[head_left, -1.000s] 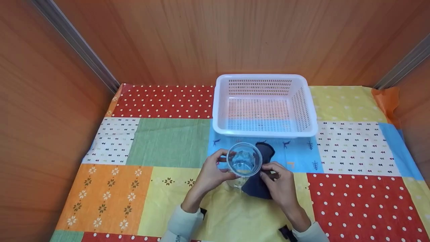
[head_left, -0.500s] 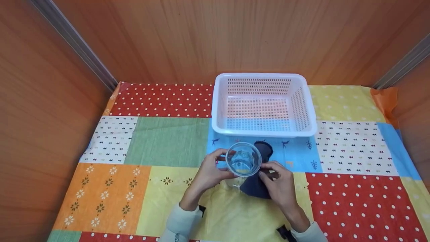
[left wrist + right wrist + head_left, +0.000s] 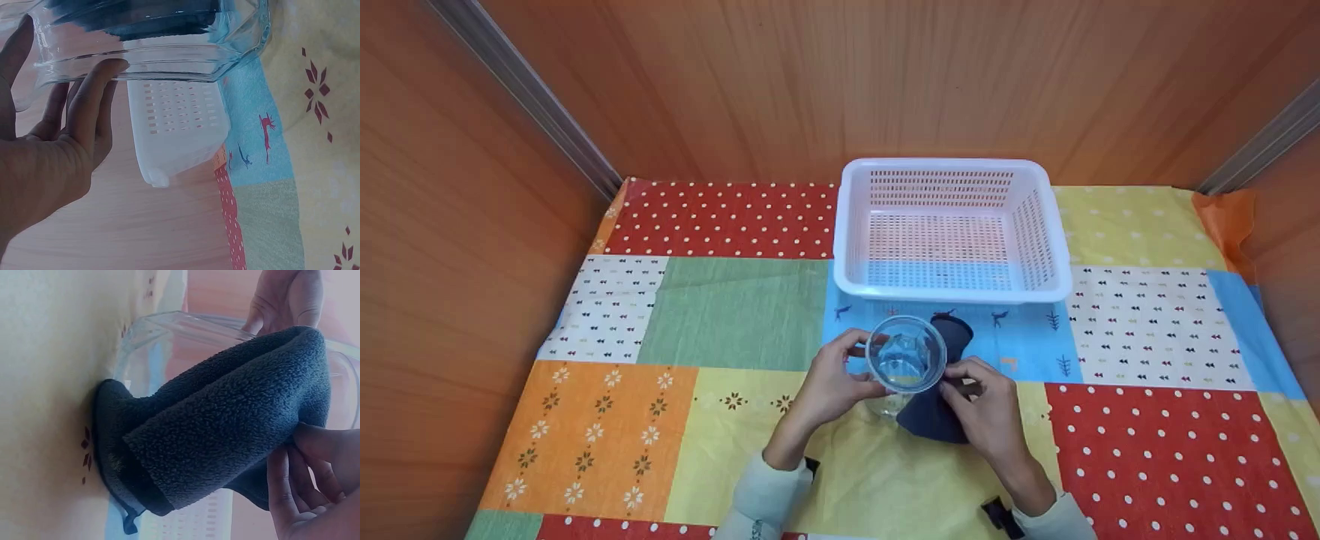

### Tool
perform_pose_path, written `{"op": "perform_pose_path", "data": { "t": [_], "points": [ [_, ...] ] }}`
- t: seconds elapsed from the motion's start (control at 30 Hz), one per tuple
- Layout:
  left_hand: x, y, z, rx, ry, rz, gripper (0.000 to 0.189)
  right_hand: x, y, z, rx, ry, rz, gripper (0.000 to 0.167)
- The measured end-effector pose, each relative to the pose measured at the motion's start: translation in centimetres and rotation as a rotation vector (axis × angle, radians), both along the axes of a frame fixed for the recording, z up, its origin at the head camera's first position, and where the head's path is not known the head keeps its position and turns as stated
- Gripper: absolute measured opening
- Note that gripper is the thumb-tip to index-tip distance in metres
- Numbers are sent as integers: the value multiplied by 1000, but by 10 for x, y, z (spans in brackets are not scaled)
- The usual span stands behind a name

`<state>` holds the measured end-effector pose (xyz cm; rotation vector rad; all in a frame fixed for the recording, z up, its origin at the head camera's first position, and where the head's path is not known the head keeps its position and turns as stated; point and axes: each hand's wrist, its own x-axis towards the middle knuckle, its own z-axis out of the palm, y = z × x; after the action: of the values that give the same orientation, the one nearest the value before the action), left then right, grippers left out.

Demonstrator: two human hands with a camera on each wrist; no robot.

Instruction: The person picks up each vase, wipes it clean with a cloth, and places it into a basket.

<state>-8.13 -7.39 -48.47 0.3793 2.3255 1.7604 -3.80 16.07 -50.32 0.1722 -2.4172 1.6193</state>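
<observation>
A clear glass jar (image 3: pixel 905 361) with a round rim and a faceted body stands upright, mouth toward the head camera. My left hand (image 3: pixel 831 382) grips its left side just below the rim; the left wrist view has thumb and fingers spread around the glass (image 3: pixel 169 64). On the jar's right side hangs a dark blue-grey terry cloth (image 3: pixel 934 418), folded over in the right wrist view. My right hand (image 3: pixel 988 411) pinches that cloth (image 3: pixel 225 422) between thumb and fingers close to the rim. Through the glass, the cloth shows as a dark patch.
Behind the jar, a white perforated plastic basket (image 3: pixel 952 294) sits near the back wooden wall (image 3: pixel 840 90). A patchwork tablecloth (image 3: pixel 735 315) covers the table. Wooden panels also enclose the left and right sides.
The head view has shifted very slightly. Both hands, the jar and the cloth keep practically the same places and hold.
</observation>
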Motion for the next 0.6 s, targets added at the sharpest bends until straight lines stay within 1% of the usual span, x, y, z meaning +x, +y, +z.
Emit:
{"op": "perform_pose_path", "data": {
  "t": [0.17, 0.37, 0.6],
  "points": [
    [0, 0, -1, 9, 1, -4, 49, -1, 3, -9, 66, -57, 5, 23],
    [0, 0, -1, 1, 0, -3, 50, -3, 6, -19, 118, -138, 4, 22],
    [0, 1, -1, -13, 9, -7, 51, -5, 8, -27, 179, -185, -5, 21]
  ]
}}
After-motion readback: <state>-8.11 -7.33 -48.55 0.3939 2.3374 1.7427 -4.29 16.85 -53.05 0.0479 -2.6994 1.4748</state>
